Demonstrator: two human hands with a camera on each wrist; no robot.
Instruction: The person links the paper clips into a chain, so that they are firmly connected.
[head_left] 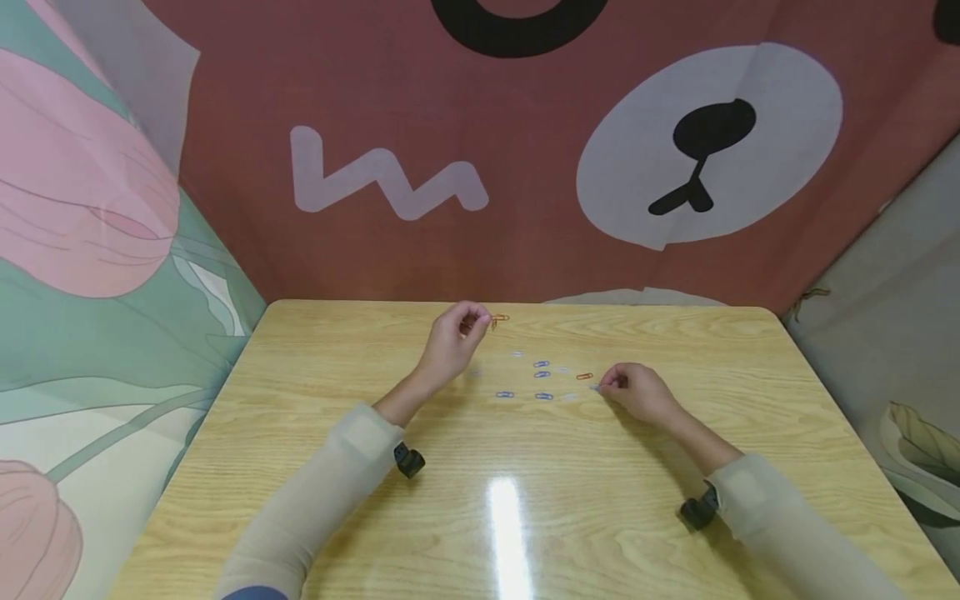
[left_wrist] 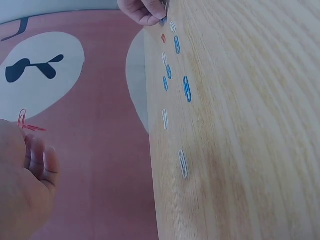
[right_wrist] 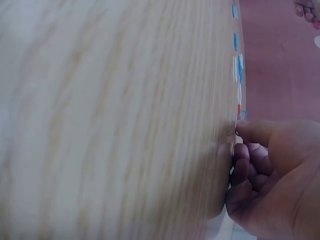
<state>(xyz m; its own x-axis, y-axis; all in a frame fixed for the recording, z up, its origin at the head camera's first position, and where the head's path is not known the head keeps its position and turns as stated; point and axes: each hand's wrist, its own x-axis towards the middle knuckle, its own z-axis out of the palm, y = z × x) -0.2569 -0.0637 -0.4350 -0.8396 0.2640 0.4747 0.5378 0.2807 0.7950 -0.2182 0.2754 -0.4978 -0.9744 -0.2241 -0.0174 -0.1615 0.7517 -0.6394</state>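
Observation:
Raised over the far part of the table, my left hand (head_left: 454,340) pinches red paper clips (head_left: 501,317), which stick out past the fingertips at an angle to each other in the left wrist view. My right hand (head_left: 637,392) is low at the tabletop on the right, thumb and finger pinching a blue paper clip (head_left: 595,387). Just beyond these fingers lies a single red paper clip (head_left: 584,377). Several blue paper clips (left_wrist: 187,89) and white paper clips (left_wrist: 183,164) lie loose between the two hands.
The wooden table (head_left: 420,517) ends at a back edge close behind the left hand. A reddish cloth (head_left: 375,258) with a cartoon print hangs behind it. Small black cameras (head_left: 408,460) sit at both sleeve cuffs.

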